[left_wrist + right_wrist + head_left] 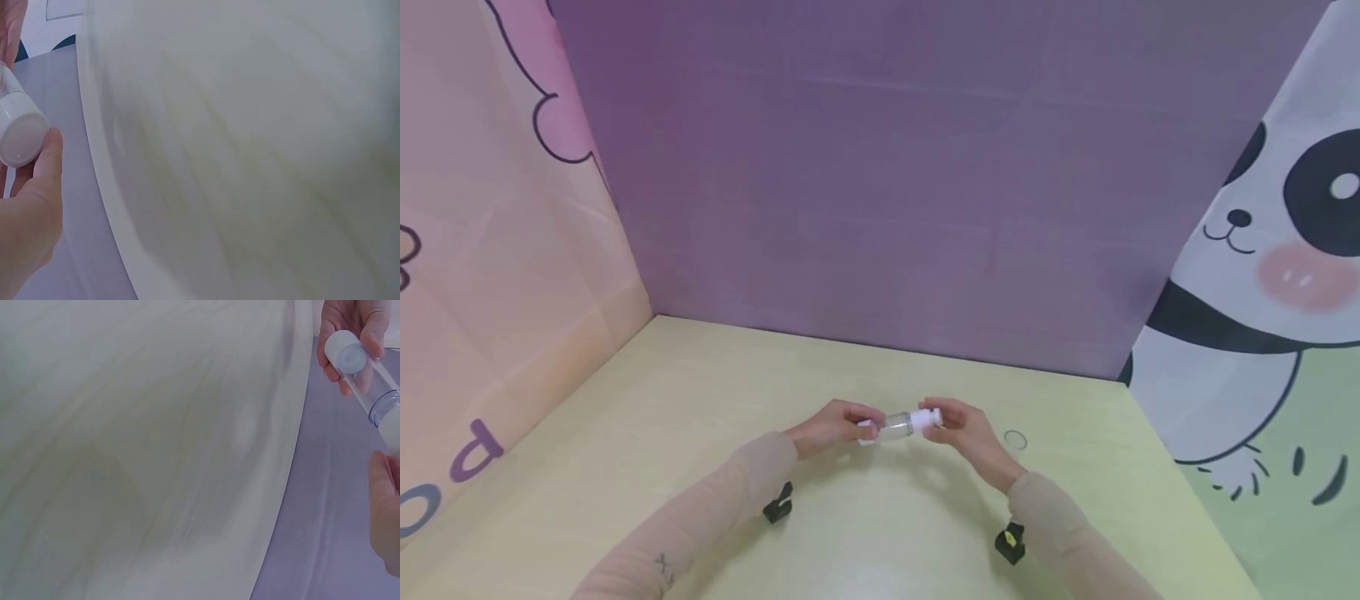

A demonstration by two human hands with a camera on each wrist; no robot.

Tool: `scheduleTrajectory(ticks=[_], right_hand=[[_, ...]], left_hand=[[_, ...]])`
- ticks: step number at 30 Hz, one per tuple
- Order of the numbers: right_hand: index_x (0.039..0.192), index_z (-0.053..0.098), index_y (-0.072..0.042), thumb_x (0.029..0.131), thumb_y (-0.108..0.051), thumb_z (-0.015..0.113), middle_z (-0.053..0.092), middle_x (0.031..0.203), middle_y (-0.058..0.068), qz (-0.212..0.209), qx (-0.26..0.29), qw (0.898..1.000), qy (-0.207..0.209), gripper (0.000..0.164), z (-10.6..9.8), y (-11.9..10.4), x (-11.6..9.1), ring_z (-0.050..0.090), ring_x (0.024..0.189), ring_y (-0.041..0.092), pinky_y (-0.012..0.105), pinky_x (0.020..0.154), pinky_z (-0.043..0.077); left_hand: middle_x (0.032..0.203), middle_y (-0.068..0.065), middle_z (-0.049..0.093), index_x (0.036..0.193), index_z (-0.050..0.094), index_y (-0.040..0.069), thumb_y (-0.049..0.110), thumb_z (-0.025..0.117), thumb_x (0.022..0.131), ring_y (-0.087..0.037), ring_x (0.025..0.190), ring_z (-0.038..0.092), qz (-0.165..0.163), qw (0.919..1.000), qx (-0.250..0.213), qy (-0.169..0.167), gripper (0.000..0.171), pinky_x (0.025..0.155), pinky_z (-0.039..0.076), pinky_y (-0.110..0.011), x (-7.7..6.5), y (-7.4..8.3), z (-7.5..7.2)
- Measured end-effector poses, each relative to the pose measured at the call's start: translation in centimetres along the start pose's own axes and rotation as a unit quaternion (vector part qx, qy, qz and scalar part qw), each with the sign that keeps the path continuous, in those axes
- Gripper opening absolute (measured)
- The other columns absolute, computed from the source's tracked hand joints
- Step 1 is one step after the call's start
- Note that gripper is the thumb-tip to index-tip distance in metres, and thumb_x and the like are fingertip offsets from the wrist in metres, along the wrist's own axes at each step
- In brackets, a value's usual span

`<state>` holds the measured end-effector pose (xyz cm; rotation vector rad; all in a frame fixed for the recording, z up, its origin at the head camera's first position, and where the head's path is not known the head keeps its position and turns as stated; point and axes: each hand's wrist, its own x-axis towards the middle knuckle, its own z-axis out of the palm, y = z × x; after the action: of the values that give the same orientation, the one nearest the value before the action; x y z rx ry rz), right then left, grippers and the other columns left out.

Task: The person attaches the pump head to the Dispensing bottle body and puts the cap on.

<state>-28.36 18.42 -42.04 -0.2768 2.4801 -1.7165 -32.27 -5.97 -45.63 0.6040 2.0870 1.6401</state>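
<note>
A small clear pump bottle (895,427) with a white base and a white pump top is held lengthwise above the table, between both hands. My left hand (831,427) grips it by the white base (24,139), thumb on the near side. At the other end, my right hand (966,435) holds the white pump head (934,418) between thumb and fingers. The right wrist view shows the see-through body (374,384), with the left hand (356,319) around the base. Part of the pump end is cut off there by the frame edge.
A thin-rimmed clear round piece (1016,439) lies on the pale wooden table (700,375), right of the right hand. Black wrist devices (778,504) show under both sleeves. A purple backdrop (880,183) rises behind the table, with printed cloths at both sides.
</note>
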Motion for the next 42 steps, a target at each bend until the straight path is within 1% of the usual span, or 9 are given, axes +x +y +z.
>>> scheduleTrajectory(ticks=[5,7,11,16,20,24,31,42], right_hand=[[0.121,0.056,-0.011,0.078,0.000,0.065,0.056,0.126,0.008,-0.013,0.011,1.000,-0.001,0.045,0.02,-0.35,-0.03,0.050,0.120,0.025,0.032,0.090,0.047],[0.120,0.057,-0.011,0.078,0.002,0.065,0.057,0.125,0.006,-0.011,0.015,1.000,0.000,0.045,0.07,-0.39,-0.04,0.050,0.119,0.023,0.032,0.090,0.047],[0.121,0.056,-0.009,0.078,0.004,0.063,0.057,0.125,0.007,-0.009,0.020,1.000,-0.004,0.045,0.12,-0.33,-0.05,0.051,0.118,0.023,0.032,0.090,0.047],[0.121,0.055,-0.006,0.079,0.003,0.063,0.057,0.125,0.010,-0.009,0.020,1.000,-0.008,0.044,0.14,-0.34,-0.06,0.054,0.114,0.022,0.033,0.090,0.047],[0.120,0.056,-0.005,0.078,0.002,0.065,0.056,0.125,0.014,-0.003,0.021,1.000,0.000,0.044,0.26,-0.42,-0.10,0.055,0.112,0.023,0.032,0.090,0.047],[0.118,0.058,-0.006,0.077,0.001,0.067,0.058,0.123,0.013,0.006,0.017,1.000,0.014,0.043,0.38,-0.37,-0.13,0.057,0.110,0.022,0.032,0.089,0.047],[0.115,0.060,-0.006,0.076,-0.005,0.070,0.062,0.117,0.011,0.014,0.008,0.999,0.029,0.040,0.47,-0.25,0.00,0.059,0.108,0.023,0.033,0.090,0.047],[0.113,0.061,-0.007,0.076,-0.011,0.072,0.064,0.114,0.010,0.026,-0.005,0.999,0.041,0.039,0.60,-0.16,0.10,0.061,0.104,0.022,0.036,0.091,0.046]], left_hand=[[0.123,-0.006,0.057,0.119,0.061,0.015,0.026,0.062,0.086,-0.015,0.097,0.054,-0.002,1.0000,0.005,-0.002,0.035,0.088,0.044,-0.036,0.05,-0.06,-0.03],[0.123,-0.006,0.057,0.119,0.061,0.015,0.026,0.062,0.085,-0.015,0.096,0.054,-0.003,1.0000,0.005,-0.002,0.035,0.088,0.044,-0.036,0.03,-0.06,-0.02],[0.123,-0.006,0.057,0.119,0.060,0.014,0.026,0.062,0.085,-0.016,0.097,0.054,-0.006,1.0000,0.005,-0.002,0.035,0.087,0.045,-0.034,0.00,-0.04,0.02],[0.125,-0.006,0.056,0.119,0.061,0.015,0.027,0.063,0.085,-0.017,0.100,0.053,-0.015,0.9998,0.014,0.004,0.036,0.087,0.044,-0.034,-0.01,0.05,0.08],[0.124,-0.005,0.056,0.118,0.061,0.016,0.027,0.063,0.085,-0.017,0.100,0.052,-0.022,0.9997,0.012,0.008,0.035,0.087,0.043,-0.034,-0.03,0.04,0.10],[0.123,-0.006,0.057,0.118,0.061,0.014,0.025,0.063,0.085,-0.016,0.097,0.053,-0.021,0.9998,0.005,0.006,0.036,0.086,0.044,-0.034,-0.09,-0.06,0.12],[0.122,-0.006,0.057,0.119,0.060,0.011,0.024,0.063,0.085,-0.016,0.095,0.053,-0.016,0.9999,0.002,0.005,0.037,0.085,0.044,-0.033,-0.15,-0.05,0.05],[0.123,-0.006,0.057,0.119,0.060,0.013,0.024,0.063,0.085,-0.016,0.095,0.053,-0.016,0.9998,0.008,0.007,0.036,0.085,0.044,-0.032,-0.18,-0.11,0.00]])
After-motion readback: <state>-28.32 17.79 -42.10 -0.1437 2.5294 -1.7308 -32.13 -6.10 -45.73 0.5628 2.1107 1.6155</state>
